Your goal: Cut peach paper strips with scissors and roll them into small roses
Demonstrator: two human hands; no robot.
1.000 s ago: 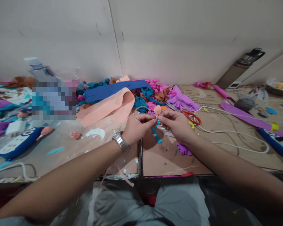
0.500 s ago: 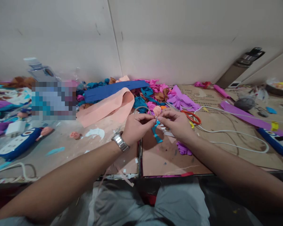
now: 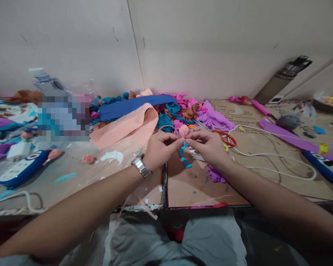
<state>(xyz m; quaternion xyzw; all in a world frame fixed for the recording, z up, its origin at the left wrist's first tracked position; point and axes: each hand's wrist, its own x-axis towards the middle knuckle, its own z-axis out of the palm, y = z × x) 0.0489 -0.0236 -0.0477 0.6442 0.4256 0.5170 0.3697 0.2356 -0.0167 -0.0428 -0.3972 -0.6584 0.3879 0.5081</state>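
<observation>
Between my fingertips sits a small peach paper rosette [image 3: 184, 130], its ruffled head pointing up and away from me. My left hand [image 3: 164, 147], with a metal watch [image 3: 142, 166] on the wrist, pinches the base between thumb and finger. From the other side, my right hand [image 3: 207, 145] pinches the same base, its thumb close to the left thumb. The fingers hide the lower end of the rosette. Just below them a bright blue strip [image 3: 185, 159] shows. Orange-handled scissors [image 3: 229, 138] lie beyond my right hand, and a purple ruffled piece [image 3: 217, 175] rests under its wrist.
Peach paper [image 3: 122, 127] and a dark blue strip [image 3: 137, 106] lie behind, among coloured scraps. Another peach rosette [image 3: 88, 159] rests on the left. A blue-and-white power strip [image 3: 23, 168] is farther left. A white cable [image 3: 274, 155] loops across cardboard, near a leaning bottle [image 3: 283, 79].
The rosette's head has shifted very slightly left and down between my fingers. Both hands stay pinched in nearly the same place.
</observation>
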